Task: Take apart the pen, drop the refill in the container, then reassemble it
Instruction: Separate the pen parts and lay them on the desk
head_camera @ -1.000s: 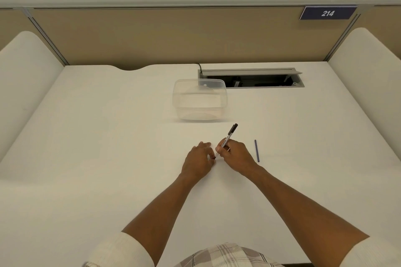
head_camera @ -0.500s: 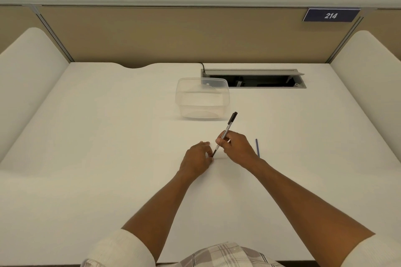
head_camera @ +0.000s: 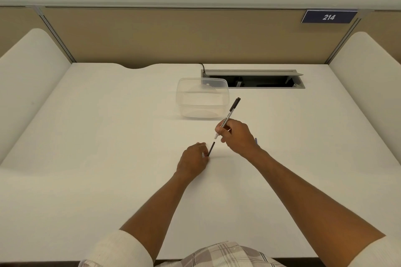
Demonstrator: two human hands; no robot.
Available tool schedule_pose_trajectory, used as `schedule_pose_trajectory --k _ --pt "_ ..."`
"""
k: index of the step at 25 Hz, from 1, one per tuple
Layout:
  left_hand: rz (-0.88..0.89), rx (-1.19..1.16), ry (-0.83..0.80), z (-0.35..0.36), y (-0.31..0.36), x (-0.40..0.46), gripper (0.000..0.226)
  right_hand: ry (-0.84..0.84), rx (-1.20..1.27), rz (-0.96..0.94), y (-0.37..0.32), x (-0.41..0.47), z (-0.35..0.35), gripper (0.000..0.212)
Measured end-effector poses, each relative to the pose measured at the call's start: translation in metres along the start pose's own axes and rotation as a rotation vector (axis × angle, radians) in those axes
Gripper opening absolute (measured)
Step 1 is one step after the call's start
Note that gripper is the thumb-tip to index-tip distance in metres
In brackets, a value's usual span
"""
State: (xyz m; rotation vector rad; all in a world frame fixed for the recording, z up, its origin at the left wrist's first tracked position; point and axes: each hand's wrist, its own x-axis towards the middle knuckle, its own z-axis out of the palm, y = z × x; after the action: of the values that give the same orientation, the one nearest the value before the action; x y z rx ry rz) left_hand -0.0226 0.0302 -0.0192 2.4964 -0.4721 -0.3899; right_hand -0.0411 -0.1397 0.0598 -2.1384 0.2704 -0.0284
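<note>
My right hand (head_camera: 237,137) grips a white pen barrel (head_camera: 227,118) that tilts up and to the right, its black capped end on top. My left hand (head_camera: 193,159) pinches the lower end of a thin black refill (head_camera: 211,148). The refill's upper tip sits just below the barrel's open end, with a small gap between them. A clear plastic container (head_camera: 180,98) stands on the white desk (head_camera: 108,136) just beyond both hands, with nothing visible inside it.
A short blue stick (head_camera: 256,141) lies on the desk, mostly hidden behind my right hand. An open cable hatch (head_camera: 251,81) sits at the back right. White side panels flank the desk, with a tan partition and a sign "214" (head_camera: 328,16) behind.
The right hand lifted the barrel up and away from the left hand. The black refill is now out of the barrel, held in the left hand.
</note>
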Motion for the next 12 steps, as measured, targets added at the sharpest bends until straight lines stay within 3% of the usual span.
schedule_pose_trajectory --k 4,12 --pt "-0.003 0.102 0.055 0.001 -0.002 -0.005 0.004 0.053 -0.078 0.054 0.008 0.0 0.002 0.013" --pt "-0.017 0.082 0.058 -0.004 -0.004 -0.004 0.009 -0.038 -0.358 0.267 0.043 -0.02 0.024 0.025"
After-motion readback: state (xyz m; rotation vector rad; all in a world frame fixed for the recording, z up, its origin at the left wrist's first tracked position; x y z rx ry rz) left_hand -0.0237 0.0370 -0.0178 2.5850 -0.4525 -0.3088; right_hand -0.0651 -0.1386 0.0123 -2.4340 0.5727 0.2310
